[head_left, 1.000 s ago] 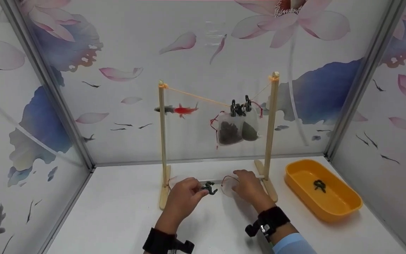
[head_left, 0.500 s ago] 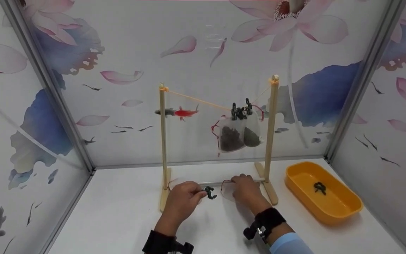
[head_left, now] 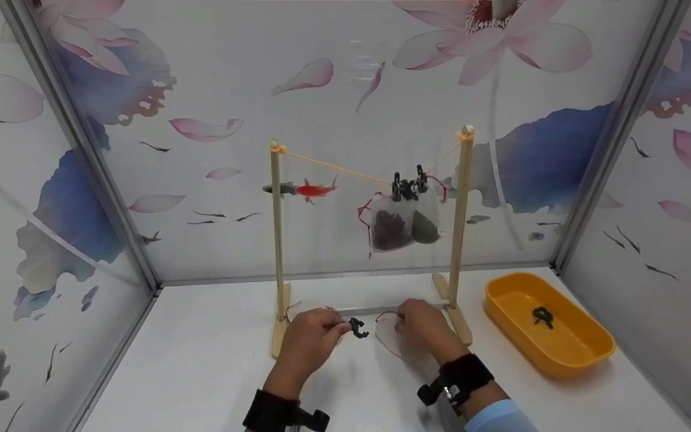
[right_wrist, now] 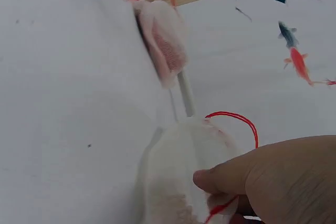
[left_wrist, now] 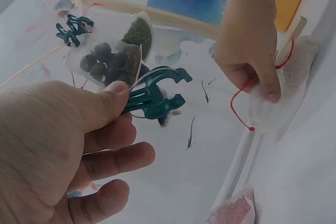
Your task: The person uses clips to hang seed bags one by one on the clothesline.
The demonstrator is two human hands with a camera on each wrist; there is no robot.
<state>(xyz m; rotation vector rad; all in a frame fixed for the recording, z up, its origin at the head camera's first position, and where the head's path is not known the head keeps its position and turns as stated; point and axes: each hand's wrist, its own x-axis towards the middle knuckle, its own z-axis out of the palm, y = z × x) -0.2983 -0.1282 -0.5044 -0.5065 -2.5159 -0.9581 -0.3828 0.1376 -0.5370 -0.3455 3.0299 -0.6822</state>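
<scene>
My left hand point(head_left: 335, 329) pinches a dark green clip point(head_left: 356, 327) between thumb and forefinger, just above the table in front of the wooden rack point(head_left: 278, 240). In the left wrist view the clip point(left_wrist: 155, 96) juts from my fingers point(left_wrist: 113, 103) with its jaws pointing right. To its right, my right hand point(head_left: 404, 324) pinches the top of a white mesh pouch point(head_left: 394, 342) with a red drawstring. The right wrist view shows this pouch point(right_wrist: 176, 182) hanging below my thumb point(right_wrist: 247, 179).
Two filled pouches point(head_left: 402, 219) hang clipped to the orange string between the rack's posts. Another pouch point(right_wrist: 165, 43) lies by the rack's base near a thin rod point(head_left: 381, 309). At right, an orange tray point(head_left: 585, 351) holds one more clip point(head_left: 542, 315).
My right hand has drawn the white pouch a little nearer and lifted it off the table. The left hand with the clip has barely moved. The hanging pouches sway slightly.
</scene>
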